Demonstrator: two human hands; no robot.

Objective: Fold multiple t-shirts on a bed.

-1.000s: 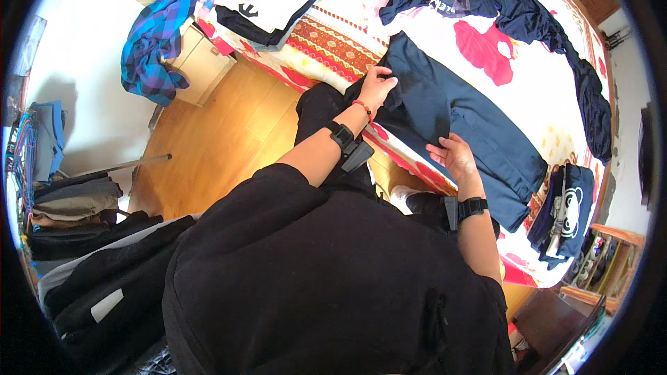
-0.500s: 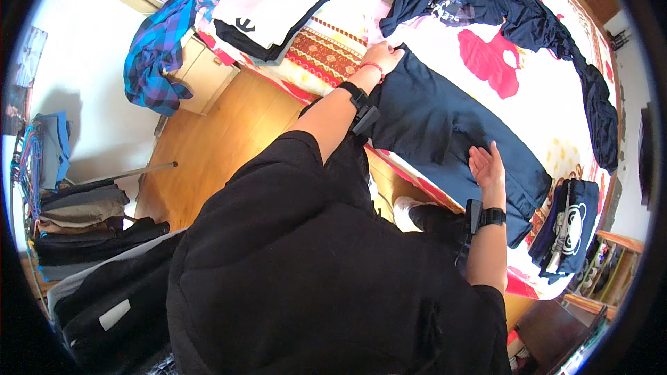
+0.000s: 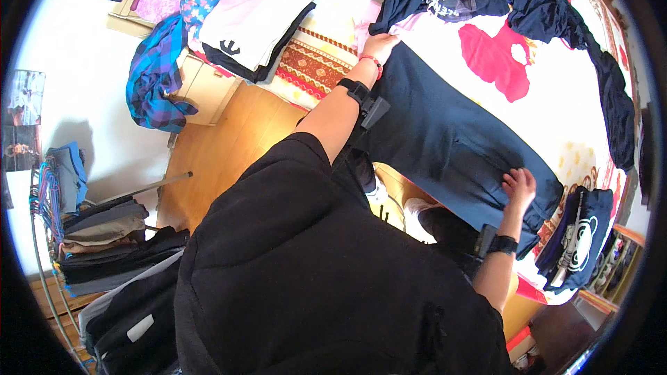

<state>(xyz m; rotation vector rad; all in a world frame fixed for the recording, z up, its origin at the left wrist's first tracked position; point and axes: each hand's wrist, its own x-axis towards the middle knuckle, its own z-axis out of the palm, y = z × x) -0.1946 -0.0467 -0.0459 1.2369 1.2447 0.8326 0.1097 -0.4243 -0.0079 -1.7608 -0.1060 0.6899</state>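
A pair of dark trousers lies stretched out, mostly flat, along the near edge of the bed. My left hand is closed on the trousers' far left corner, beside a black printed top. Over the right end of the trousers hovers or rests my right hand; its fingers are slightly bent and apart, with nothing held. Whether its fingertips touch the cloth is hard to tell.
The bed has a red-and-white patterned cover. A black printed top spreads across its far side. Folded dark clothes lie at right, a white folded shirt at far left. A clothes rack stands at left.
My right hand has moved right and nearer along the trousers, and its fingers have bent. The trousers lie flatter and smoother. My left hand keeps its hold on the corner.
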